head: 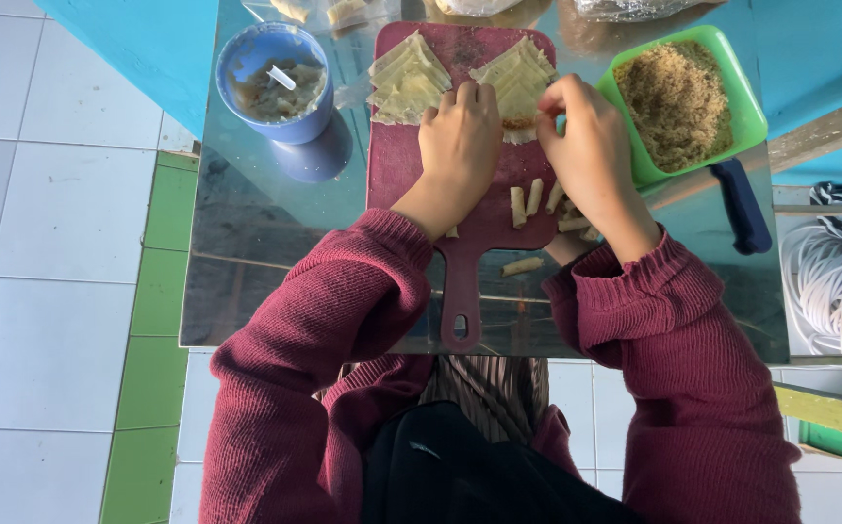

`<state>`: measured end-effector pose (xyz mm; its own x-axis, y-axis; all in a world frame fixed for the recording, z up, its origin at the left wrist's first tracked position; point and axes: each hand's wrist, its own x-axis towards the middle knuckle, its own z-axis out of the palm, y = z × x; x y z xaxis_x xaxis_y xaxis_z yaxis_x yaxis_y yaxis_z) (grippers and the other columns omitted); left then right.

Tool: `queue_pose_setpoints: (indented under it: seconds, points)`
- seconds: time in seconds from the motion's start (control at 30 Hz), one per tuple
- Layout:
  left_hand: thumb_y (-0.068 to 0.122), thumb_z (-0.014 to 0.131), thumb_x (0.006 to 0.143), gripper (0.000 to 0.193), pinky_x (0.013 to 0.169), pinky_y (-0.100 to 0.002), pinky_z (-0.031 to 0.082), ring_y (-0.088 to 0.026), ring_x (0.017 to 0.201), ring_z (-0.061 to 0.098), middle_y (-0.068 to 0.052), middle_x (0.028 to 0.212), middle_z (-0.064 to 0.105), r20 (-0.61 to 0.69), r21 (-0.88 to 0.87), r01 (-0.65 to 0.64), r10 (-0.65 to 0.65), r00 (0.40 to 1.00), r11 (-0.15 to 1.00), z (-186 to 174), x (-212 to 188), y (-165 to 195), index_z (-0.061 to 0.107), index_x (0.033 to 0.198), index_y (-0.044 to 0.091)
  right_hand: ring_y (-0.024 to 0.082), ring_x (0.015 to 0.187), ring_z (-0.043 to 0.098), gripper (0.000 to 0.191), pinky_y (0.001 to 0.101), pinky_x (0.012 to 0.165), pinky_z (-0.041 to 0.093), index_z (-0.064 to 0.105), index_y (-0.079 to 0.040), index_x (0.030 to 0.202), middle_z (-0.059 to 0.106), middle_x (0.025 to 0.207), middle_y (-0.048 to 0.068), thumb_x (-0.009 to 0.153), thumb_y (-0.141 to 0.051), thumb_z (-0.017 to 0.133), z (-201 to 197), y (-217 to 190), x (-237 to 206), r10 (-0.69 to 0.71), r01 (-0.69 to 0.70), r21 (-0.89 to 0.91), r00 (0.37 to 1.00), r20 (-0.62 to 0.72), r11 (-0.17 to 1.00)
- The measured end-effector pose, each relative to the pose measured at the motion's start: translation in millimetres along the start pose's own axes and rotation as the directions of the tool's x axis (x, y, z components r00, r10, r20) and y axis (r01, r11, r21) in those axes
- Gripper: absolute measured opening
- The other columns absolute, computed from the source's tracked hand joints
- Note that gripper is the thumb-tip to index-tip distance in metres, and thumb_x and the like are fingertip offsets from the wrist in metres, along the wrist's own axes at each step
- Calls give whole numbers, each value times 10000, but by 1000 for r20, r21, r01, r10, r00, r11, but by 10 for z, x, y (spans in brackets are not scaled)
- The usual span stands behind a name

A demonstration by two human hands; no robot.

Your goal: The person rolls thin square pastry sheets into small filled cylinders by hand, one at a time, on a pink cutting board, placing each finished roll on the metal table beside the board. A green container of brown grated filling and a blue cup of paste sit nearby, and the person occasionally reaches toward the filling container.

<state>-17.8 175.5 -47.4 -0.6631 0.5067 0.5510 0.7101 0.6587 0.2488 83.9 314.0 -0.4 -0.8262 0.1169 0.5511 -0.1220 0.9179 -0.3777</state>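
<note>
Both arms, sleeved in maroon knit, are stretched forward and angled inward, the left hand (460,136) laid palm-down with fingers curled, the right hand (588,146) pinched beside it.

A pale, half-folded wrapper (519,129) with brownish filling lay flat on the dark red cutting board (401,165), beneath both hands' fingertips

White floor tiles (52,194), green strip (154,320)

The wrapper (518,131) is mostly covered by both hands. Bags (625,8) are cut off at the top edge; their contents cannot be told.
</note>
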Motion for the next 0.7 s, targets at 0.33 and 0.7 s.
queue_pose_setpoints:
  seconds: [0.33,0.7]
  points:
    - [182,701,830,272,756,-470,587,-285,906,733,-91,934,691,59,-135,58,-51,997,989,97,33,28,537,1014,68,217,981,755,188,303,764,566,610,-1,1123,749,1061,107,975,68,702,-3,-56,28,59,-67,204,997,47,977]
    - [226,696,871,248,669,-471,591,-341,866,733,-149,1007,679,182,-272,131,-82,980,953,-19,69,-22,558,1007,73,255,918,722,221,336,783,564,620,19,1079,661,1019,145,907,84,744,2,-108,23,11,-17,195,999,33,981]
